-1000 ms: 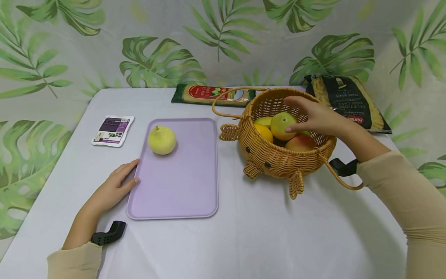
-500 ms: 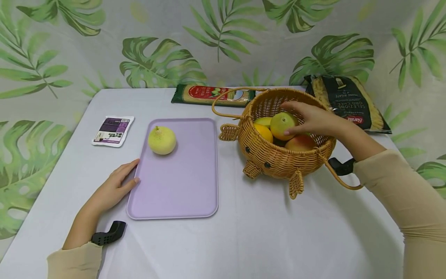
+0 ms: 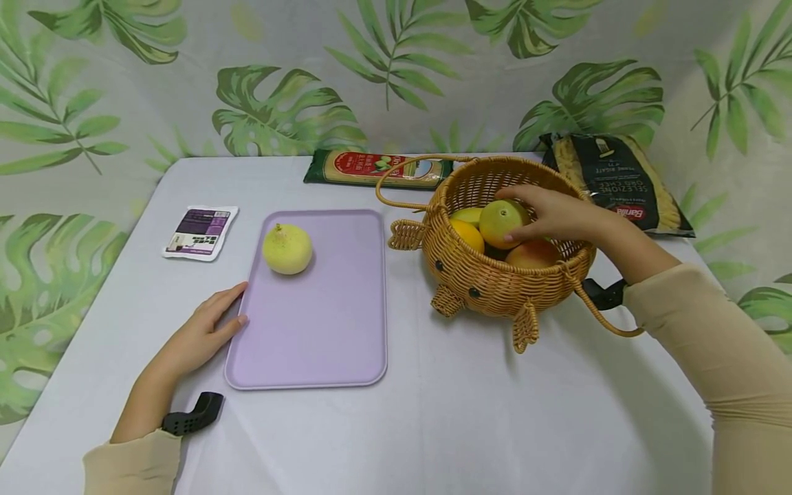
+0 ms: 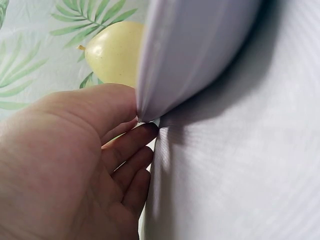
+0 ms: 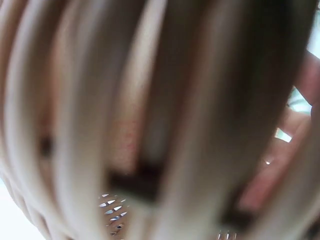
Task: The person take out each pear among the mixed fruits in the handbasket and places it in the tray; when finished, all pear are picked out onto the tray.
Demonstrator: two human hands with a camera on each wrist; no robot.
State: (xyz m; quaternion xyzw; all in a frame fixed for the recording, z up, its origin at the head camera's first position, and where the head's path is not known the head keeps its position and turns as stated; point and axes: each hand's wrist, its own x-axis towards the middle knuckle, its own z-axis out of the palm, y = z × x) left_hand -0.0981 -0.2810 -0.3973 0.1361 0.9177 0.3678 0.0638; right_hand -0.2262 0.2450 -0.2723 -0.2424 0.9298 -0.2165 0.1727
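Note:
In the head view my right hand [image 3: 551,212] reaches into the wicker basket [image 3: 520,271], thumb and fingers round a yellow-green round fruit [image 3: 502,223]. Beside that fruit lie an orange [image 3: 468,236], a reddish fruit [image 3: 533,254] and a partly hidden green-yellow one. My left hand [image 3: 201,335] touches the left edge of the lilac tray [image 3: 315,330] with thumb and fingertips; the left wrist view has the thumb [image 4: 107,102] and fingers at the rim. A pale yellow pear [image 3: 287,249] sits on the tray. Blurred wicker [image 5: 135,125] fills most of the right wrist view.
A purple-and-white packet [image 3: 201,234] lies left of the tray. At the back are a green-ended pasta packet [image 3: 371,170] and a black pasta bag [image 3: 619,182]. The basket's handles [image 3: 390,189] stick out at both sides, with woven ears and a snout in front.
My right hand has lowered slightly and closed in round the yellow-green fruit, which stays in the basket. The left hand, tray and pear have not moved.

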